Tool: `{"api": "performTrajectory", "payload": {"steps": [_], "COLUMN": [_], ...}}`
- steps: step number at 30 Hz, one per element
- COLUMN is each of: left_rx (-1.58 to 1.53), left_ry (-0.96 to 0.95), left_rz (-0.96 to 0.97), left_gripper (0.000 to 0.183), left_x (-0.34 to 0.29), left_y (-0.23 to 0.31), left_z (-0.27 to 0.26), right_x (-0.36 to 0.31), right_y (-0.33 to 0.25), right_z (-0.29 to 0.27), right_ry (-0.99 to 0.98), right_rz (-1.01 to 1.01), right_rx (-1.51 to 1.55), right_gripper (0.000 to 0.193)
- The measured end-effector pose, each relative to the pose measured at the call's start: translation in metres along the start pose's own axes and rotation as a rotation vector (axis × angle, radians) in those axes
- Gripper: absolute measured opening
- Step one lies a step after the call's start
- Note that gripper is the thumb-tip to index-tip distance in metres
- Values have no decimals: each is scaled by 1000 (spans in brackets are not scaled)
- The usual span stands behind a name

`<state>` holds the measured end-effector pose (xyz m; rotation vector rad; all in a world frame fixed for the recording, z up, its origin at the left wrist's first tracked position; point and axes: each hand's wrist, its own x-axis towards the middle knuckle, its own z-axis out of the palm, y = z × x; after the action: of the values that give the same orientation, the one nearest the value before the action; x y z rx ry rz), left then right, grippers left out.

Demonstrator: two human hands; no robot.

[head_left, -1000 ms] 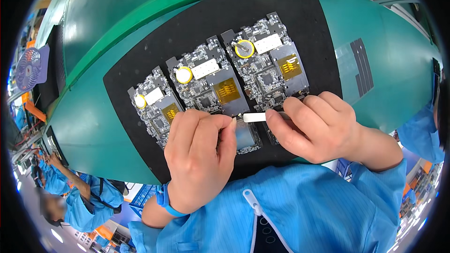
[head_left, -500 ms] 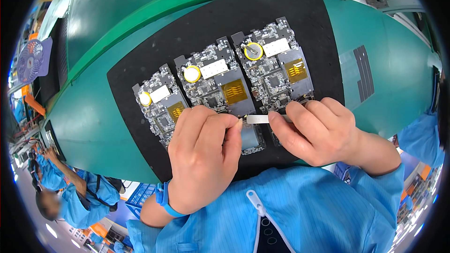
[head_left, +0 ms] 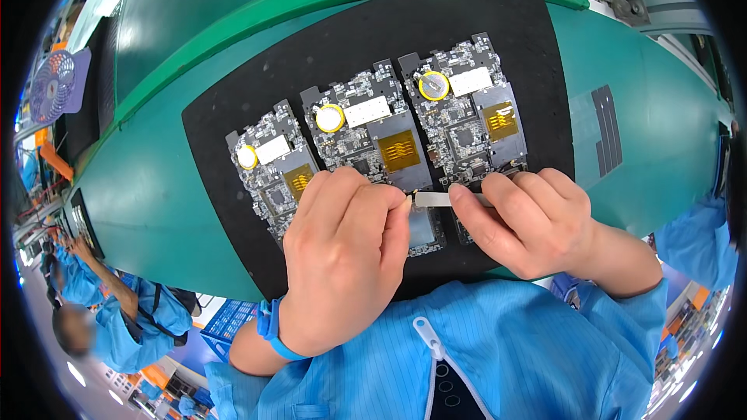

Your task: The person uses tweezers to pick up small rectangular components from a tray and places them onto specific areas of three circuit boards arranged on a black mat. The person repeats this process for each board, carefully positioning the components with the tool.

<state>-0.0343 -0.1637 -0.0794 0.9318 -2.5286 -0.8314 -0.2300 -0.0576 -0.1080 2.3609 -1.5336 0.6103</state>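
Your right hand pinches small white strip by right end; strip lies left-right over near edge of middle circuit board. Left hand fingertips meet strip's left end, both equally near.

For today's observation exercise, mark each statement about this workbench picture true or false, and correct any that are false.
1. Three circuit boards lie side by side on a black mat. True.
2. Each board carries a round yellow-rimmed coin cell. True.
3. The left hand and the right hand hold a small pale strip between them. True.
4. The mat rests on a red surface. False: the surface under it is green.
5. The person wears a blue wristband on the right wrist. False: it is on the left wrist.
6. The hands work at the far edge of the boards. False: they are at the near edge.
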Motion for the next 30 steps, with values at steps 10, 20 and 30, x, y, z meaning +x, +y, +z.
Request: {"api": "performTrajectory", "payload": {"steps": [10,20,30], "left_rx": [-17,-6,11], "left_ry": [-40,-42,-47], "left_rz": [35,46,19], "left_gripper": [12,11,11], "left_x": [5,7,8], "left_y": [-3,0,3], "left_z": [-4,-5,-7], "right_x": [1,0,5], "right_y": [2,3,2], "right_z": [-2,-3,-5], "right_ry": [-9,9,-31], "right_rz": [-6,0,-29], "right_rx": [6,3,40], "right_gripper": [26,27,37]}}
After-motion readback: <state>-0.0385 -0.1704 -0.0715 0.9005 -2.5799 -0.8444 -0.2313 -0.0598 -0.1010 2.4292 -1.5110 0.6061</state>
